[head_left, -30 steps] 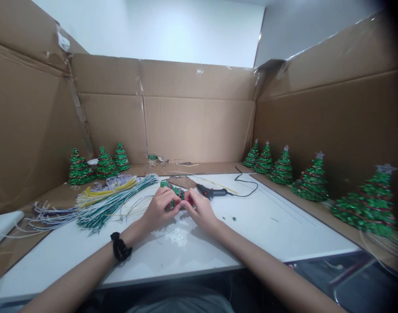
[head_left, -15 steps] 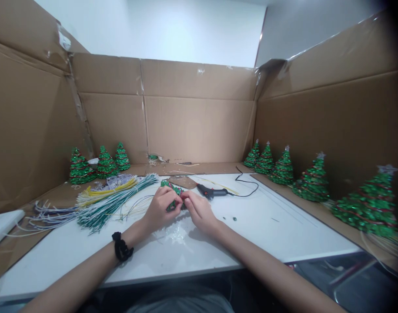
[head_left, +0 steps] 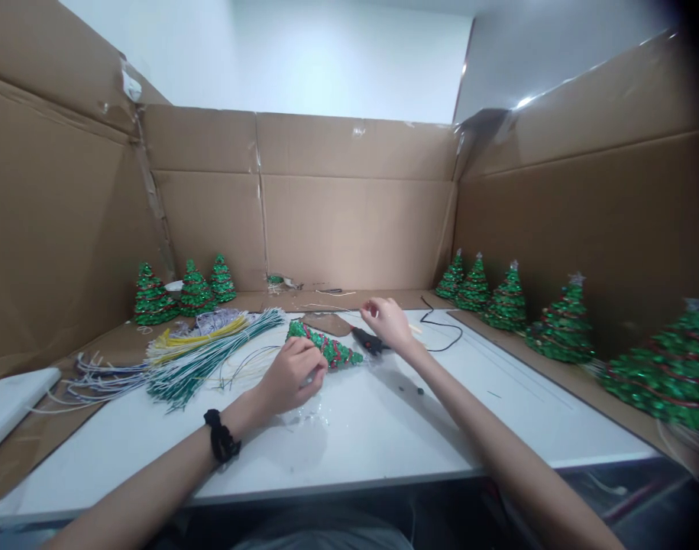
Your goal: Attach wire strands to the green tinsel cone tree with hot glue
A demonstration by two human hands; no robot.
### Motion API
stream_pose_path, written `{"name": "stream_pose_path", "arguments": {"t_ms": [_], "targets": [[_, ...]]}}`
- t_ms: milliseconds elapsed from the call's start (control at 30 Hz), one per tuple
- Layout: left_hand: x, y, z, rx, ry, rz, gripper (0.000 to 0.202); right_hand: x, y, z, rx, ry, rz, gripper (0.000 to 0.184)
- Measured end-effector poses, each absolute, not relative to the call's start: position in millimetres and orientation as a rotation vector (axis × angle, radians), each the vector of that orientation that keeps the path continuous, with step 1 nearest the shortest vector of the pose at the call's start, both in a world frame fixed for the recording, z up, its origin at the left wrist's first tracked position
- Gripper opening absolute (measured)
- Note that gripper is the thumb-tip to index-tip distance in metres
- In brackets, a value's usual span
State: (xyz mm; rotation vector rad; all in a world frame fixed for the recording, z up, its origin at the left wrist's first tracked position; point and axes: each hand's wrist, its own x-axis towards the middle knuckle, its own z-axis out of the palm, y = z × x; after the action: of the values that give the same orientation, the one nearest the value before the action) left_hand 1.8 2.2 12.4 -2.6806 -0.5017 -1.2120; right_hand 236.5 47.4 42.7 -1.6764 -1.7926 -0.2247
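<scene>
One left hand (head_left: pixel 299 370), curled, its hold impossible to tell, is at one green-and-red glittery cone-shaped tree (head_left: pixel 333 351) lying on one white tabletop (head_left: pixel 354 447). One right hand (head_left: pixel 388 321), fingertips pinched, contents unclear, hovers by one black glue gun (head_left: pixel 367 341). Five star-topped green trees (head_left: pixel 505 303) line the right; three more green trees (head_left: pixel 195 292) stand far left.

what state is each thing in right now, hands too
left hand: fingers curled, at the center tree's near edge; grip unclear
right hand: fingers bent, near the glue gun; contents unclear
center tinsel tree: lying on its side, no star visible
glue gun: lying down, partly hidden
left tinsel trees: upright, no stars visible
right tinsel trees: upright, star-topped
green-and-white strands: bundled, lying, ends fanned
</scene>
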Motion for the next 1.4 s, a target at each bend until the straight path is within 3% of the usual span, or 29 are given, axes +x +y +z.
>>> {"name": "stream_pose_path", "arguments": {"t_ms": [67,233,533,767,1133,1300,1400], "targets": [[1,4,11,-2.679,-0.561,-1.247,0.013,254,73,40,-2.005,-1.843,-0.23,0.025],[0,9,10,-2.659,-0.675,-1.292,0.015,287,108,15,-2.255,-1.75,-0.103,0.029],[0,10,14,-2.656,-0.756,-1.288,0.019,315,108,-6,-2.326,-1.611,0.118,0.025],[0,9,15,-2.662,-0.793,-1.288,0.021,317,112,-11,-2.291,-1.557,0.1,0.019],[-1,7,17,-2.696,-0.802,-1.333,0.021,300,97,12,-2.032,-1.384,-0.153,0.032],[-1,9,16,-2.707,-0.814,-1.328,0.026,277,91,23,-1.564,-1.391,-0.028,0.027],[-2,8,15,-2.702,-0.832,-1.327,0.027,253,80,31,-1.316,-1.494,0.092,0.032]]}}
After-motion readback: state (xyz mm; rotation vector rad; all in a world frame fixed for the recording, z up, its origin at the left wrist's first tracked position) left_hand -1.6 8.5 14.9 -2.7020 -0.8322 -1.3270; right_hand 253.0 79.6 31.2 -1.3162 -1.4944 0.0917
